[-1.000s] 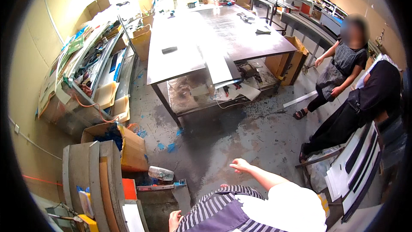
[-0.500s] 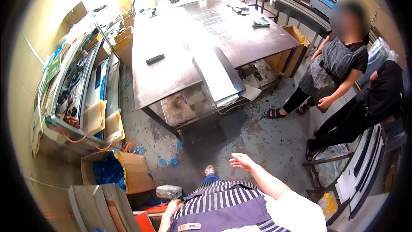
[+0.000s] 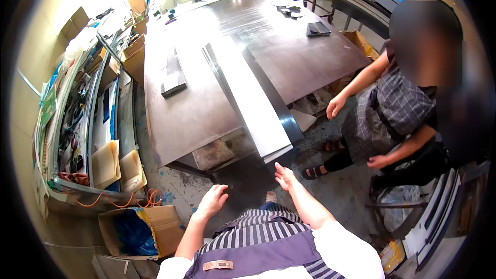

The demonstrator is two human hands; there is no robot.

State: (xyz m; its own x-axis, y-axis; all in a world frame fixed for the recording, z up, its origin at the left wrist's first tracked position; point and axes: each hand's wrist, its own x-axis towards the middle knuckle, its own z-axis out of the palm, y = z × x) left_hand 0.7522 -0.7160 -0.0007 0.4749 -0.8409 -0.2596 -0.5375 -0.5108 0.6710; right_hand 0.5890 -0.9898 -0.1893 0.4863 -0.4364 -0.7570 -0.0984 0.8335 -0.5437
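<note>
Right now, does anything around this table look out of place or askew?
Yes: the white sheet overhangs the table near the right hand, so its end looks easy to bump. Blue scraps also litter the floor beside the open cardboard box.

A cluttered workshop around me, broad worktable (image 3: 320,67), rack (image 3: 110,51) crammed with long panels (image 3: 125,113), blotched floor (image 3: 173,188), co-worker (image 3: 361,81) in checked apron (image 3: 405,104)

The long sheet (image 3: 258,119) was white, the strip (image 3: 292,126) along its right side glossy black, the desk (image 3: 315,67) brownish grey. The near apron (image 3: 248,235) had black-and-grey stripes and a plain purple panel (image 3: 258,254). On the right, a co-worker's apron (image 3: 377,113) showed pale checks on dark grey. At near left, plastic (image 3: 134,232) was blue, its box (image 3: 168,230) tan.
</note>
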